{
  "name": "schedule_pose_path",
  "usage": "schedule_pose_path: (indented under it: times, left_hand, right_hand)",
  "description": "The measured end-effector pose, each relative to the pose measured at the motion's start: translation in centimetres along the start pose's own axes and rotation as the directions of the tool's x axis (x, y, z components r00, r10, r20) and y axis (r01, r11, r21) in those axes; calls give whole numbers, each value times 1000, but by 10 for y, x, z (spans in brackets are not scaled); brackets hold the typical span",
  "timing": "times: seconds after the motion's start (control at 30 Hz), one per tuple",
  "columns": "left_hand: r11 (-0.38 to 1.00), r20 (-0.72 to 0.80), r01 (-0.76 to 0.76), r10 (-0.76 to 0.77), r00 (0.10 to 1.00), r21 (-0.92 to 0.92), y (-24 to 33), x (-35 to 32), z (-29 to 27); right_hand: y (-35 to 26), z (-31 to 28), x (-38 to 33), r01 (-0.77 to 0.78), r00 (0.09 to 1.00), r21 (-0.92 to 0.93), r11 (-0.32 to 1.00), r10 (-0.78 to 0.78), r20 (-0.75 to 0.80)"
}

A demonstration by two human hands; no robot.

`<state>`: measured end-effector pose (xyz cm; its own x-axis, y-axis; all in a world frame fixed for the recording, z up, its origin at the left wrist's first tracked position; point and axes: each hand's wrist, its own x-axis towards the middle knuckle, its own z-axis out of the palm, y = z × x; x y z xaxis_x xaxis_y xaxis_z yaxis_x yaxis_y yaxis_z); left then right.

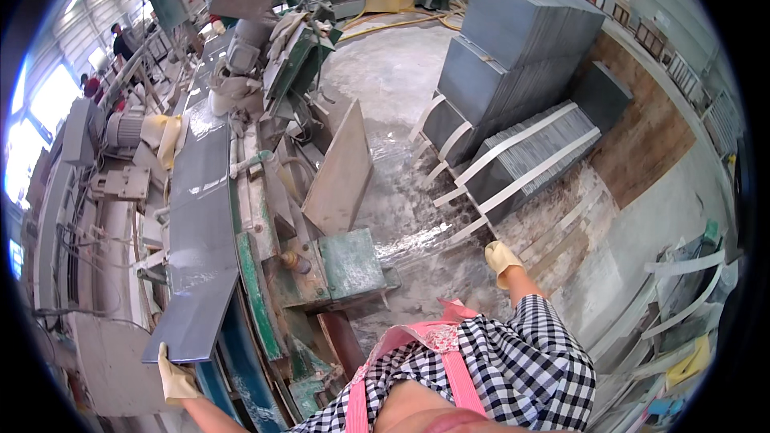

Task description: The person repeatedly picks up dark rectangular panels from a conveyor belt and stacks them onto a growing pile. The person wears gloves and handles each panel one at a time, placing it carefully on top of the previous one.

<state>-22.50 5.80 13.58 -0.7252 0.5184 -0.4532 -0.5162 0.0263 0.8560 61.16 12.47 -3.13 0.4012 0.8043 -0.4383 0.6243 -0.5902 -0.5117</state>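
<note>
Nearest the camera, the person's left hand (176, 378), in a pale yellow glove, grips the near corner of a long grey stone slab (196, 216); its fingers are clenched on the slab's lower edge. The slab lies lengthwise on the machine bed (255, 273), a green, wet, worn metal frame that runs away from the person, and its near end juts past the bed's near edge. The right hand (501, 261), also gloved, hangs free over the wet concrete floor (401, 72), well apart from the slab; it holds nothing, though whether the fingers are slack or curled cannot be told.

The step in hand looks like the handling of the slab at the near end of the bed, with only one hand on it. A slab this long and wet would likely need the right hand brought to its other near corner before any lift or slide, so the load stays level and does not twist or slip.

A tan slab (341, 168) leans against the bed's right side. Farther off, strapped stacks of grey slabs (513, 112) stand on the floor, and beyond the bed's far end other people (120, 40) work by the windows.
</note>
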Motion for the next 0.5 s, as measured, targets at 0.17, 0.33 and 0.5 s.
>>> schedule_pose_path:
  times: [0.17,0.33,0.5]
  left_hand:
    - [996,153,-86,90,984,-32,15,4,-5]
    - [976,229,-201,176,957,89,28,-19,57]
    - [769,374,-539,414,830,344,41,-116,177]
  right_hand:
    - [11,12,6,-54,998,172,984,60,-30]
    - [-20,-14,-8,-114,982,225,968,76,171]
    - [38,-8,25,-48,999,661,749,34,34]
